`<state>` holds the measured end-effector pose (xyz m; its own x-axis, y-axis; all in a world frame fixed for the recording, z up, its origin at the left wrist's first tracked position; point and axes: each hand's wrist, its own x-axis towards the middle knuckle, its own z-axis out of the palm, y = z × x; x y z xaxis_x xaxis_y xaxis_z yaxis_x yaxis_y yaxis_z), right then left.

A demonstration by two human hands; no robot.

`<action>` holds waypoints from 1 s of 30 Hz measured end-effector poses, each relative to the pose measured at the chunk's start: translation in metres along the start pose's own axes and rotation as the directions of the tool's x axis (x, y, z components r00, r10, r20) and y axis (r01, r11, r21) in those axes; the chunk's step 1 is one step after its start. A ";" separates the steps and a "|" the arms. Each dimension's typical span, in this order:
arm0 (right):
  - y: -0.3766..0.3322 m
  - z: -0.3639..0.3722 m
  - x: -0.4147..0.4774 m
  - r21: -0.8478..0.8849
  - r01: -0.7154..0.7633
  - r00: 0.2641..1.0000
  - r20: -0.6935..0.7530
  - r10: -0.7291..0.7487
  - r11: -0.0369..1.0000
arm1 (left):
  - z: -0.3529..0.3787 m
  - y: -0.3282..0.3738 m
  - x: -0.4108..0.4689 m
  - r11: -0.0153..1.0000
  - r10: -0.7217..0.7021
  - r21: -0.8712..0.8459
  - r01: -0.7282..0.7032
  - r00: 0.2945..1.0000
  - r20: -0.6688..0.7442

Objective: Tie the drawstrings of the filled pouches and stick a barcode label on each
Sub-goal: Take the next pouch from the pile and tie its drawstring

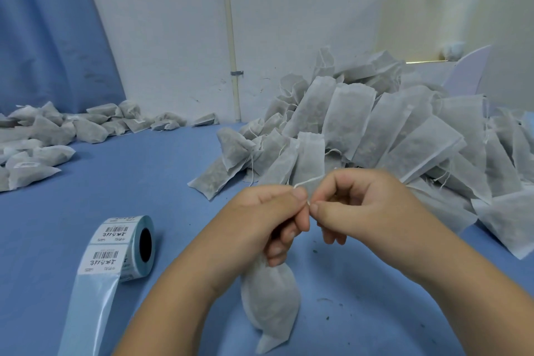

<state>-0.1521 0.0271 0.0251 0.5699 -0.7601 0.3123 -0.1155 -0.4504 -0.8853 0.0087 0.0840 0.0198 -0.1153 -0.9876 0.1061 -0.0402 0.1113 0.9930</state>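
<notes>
A: What are the hands doing in the head view?

B: The left hand [268,211] is gripping the gathered neck of a filled pouch [270,306] with its curled fingers, and its thumb and forefinger are pinching the white drawstring [307,180]. The right hand [355,202] is closed too. It is pinching the same drawstring just beside the left thumb.

A: And where is the pouch lying?

B: It is hanging below the left hand, near the person, and its lower corner seems to be touching the blue table cloth [144,176]. I think the knot is being made now; no label is showing on this pouch.

A: How is this step done well?

B: In my judgement: keeping the neck squeezed so that no filling is escaping, pulling both ends evenly, and bringing the knot down close to the neck. The string is looking thin — a sharp pull may break it.

A: What else is there?

B: The roll of barcode labels [124,246] is standing at the left, its backing strip running toward the person. A pile of untied pouches [390,130] is lying behind the hands, and other pouches [52,136] far left.
</notes>
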 end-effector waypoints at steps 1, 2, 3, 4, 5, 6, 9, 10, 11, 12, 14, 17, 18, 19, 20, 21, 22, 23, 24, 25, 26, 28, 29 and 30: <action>0.000 0.001 0.000 0.004 -0.003 1.000 0.008 0.003 1.000 | -0.002 0.001 -0.001 1.000 -0.006 -0.017 0.006 1.000 0.017; 0.000 0.002 0.000 0.010 -0.003 1.000 0.019 0.003 1.000 | -0.003 0.001 -0.001 0.999 -0.009 -0.033 0.009 1.000 0.027; -0.001 0.003 0.000 0.011 -0.001 1.000 0.028 0.000 1.000 | -0.004 0.001 -0.002 0.999 -0.011 -0.050 0.013 0.999 0.031; -0.001 0.003 0.000 0.009 0.002 0.999 0.034 -0.003 1.000 | -0.005 0.000 -0.002 0.998 -0.015 -0.067 0.017 0.999 0.032; -0.001 0.002 0.000 0.005 0.005 0.999 0.038 -0.005 1.000 | -0.006 -0.001 -0.002 0.996 -0.022 -0.085 0.024 0.999 0.026; -0.001 0.001 0.000 0.005 0.001 0.999 0.038 -0.001 1.000 | -0.006 -0.001 -0.002 0.994 -0.034 -0.104 0.035 0.999 0.011; 0.000 -0.001 0.000 -0.012 -0.006 0.999 0.049 0.006 1.000 | -0.006 -0.002 -0.001 0.984 -0.079 -0.162 0.070 0.996 -0.051; 0.000 -0.002 0.000 -0.013 -0.006 0.999 0.051 0.007 1.000 | -0.005 -0.002 0.000 0.982 -0.092 -0.173 0.079 0.994 -0.067; 0.000 -0.002 0.000 -0.015 -0.008 0.999 0.052 0.009 1.000 | -0.004 -0.002 0.000 0.980 -0.103 -0.182 0.085 0.991 -0.088; 0.000 -0.003 0.000 -0.015 -0.011 0.999 0.052 0.012 1.000 | -0.003 -0.002 0.001 0.978 -0.110 -0.188 0.088 0.988 -0.111; 0.001 -0.003 0.001 -0.024 -0.020 0.999 0.048 0.021 1.000 | -0.002 -0.003 0.002 0.977 -0.113 -0.196 0.081 0.982 -0.154; 0.004 -0.001 0.002 -0.048 -0.035 0.998 0.043 0.037 0.998 | 0.003 -0.004 0.002 0.981 -0.067 -0.188 0.037 0.985 -0.156; 0.005 0.001 0.002 -0.058 -0.038 0.998 0.043 0.040 0.998 | 0.005 -0.004 0.003 0.982 -0.049 -0.187 0.019 0.986 -0.158; 0.006 0.002 0.002 -0.068 -0.037 0.998 0.045 0.040 0.997 | 0.007 -0.005 0.003 0.981 -0.038 -0.195 0.006 0.986 -0.161; 0.006 0.003 0.001 -0.080 -0.034 0.998 0.044 0.038 0.996 | 0.009 -0.006 0.003 0.977 -0.034 -0.212 -0.001 0.986 -0.163; 0.006 0.004 0.001 -0.089 -0.031 0.999 0.042 0.035 0.996 | 0.010 -0.006 0.002 0.974 -0.035 -0.226 -0.003 0.986 -0.165; 0.006 0.004 0.000 -0.097 -0.028 0.999 0.037 0.032 0.995 | 0.010 -0.006 0.002 0.974 -0.037 -0.226 -0.002 0.985 -0.170; 0.006 0.003 -0.001 -0.098 -0.025 0.999 0.023 0.027 0.995 | 0.011 -0.005 0.002 0.977 -0.040 -0.214 -0.001 0.982 -0.184; 0.006 0.003 -0.001 -0.092 -0.017 1.000 0.008 0.018 0.996 | 0.011 -0.005 0.001 0.981 -0.042 -0.193 0.001 0.977 -0.209; 0.005 0.002 -0.001 -0.078 -0.003 1.000 -0.016 0.002 0.997 | 0.011 -0.004 0.001 0.986 -0.040 -0.169 -0.001 0.970 -0.239; 0.005 0.002 -0.001 -0.064 0.020 0.999 -0.049 -0.024 0.998 | 0.011 -0.004 0.001 0.989 -0.033 -0.148 -0.006 0.964 -0.263; 0.006 0.002 -0.001 -0.027 0.056 0.990 -0.127 -0.059 0.998 | 0.011 -0.004 0.001 0.992 -0.019 -0.125 -0.018 0.958 -0.288; 0.004 0.002 -0.002 -0.002 0.064 0.985 -0.160 -0.064 0.998 | 0.012 -0.004 0.000 0.993 -0.013 -0.120 -0.023 0.957 -0.291; 0.004 0.003 -0.002 0.023 0.068 0.983 -0.174 -0.063 0.997 | 0.012 -0.004 0.000 0.993 -0.004 -0.114 -0.030 0.957 -0.289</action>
<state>-0.1513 0.0281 0.0201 0.4258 -0.8003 0.4222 -0.0582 -0.4899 -0.8699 -0.0034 0.0845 0.0153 0.1769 -0.9778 0.1123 0.0768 0.1275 0.9889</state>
